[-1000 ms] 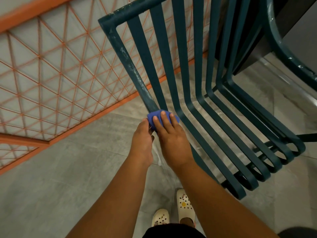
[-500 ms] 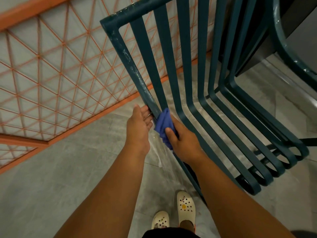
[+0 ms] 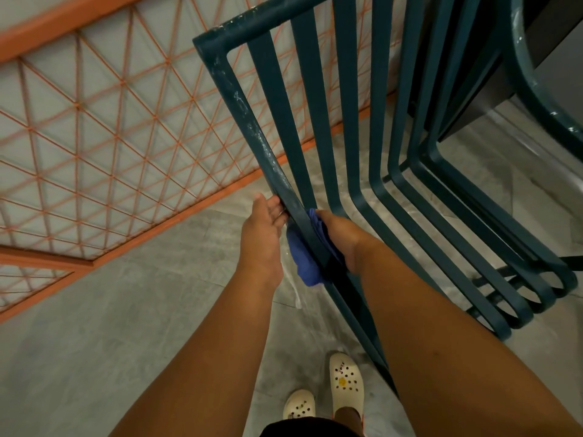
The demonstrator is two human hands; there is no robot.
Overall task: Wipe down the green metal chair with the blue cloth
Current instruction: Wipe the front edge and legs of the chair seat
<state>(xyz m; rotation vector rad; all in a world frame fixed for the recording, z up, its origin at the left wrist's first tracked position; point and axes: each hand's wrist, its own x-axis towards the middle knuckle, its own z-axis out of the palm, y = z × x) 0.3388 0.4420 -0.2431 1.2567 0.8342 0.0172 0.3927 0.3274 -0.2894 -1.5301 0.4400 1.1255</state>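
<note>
A person stands over a green metal chair (image 3: 318,127), seen from above. The right hand (image 3: 342,238) holds a blue cloth (image 3: 299,257) wrapped around the chair's outer frame bar, fingers curled round cloth and bar together. The left hand (image 3: 263,228) rests just beside it, its fingertips hooked on the same bar directly above the cloth; whether they fully grip cannot be told. White specks mark the bar beyond the fingers. Likely risks: the chair looks tilted, so a hard stroke could shift it, and the bunched cloth could slip off the narrow bar.
</note>
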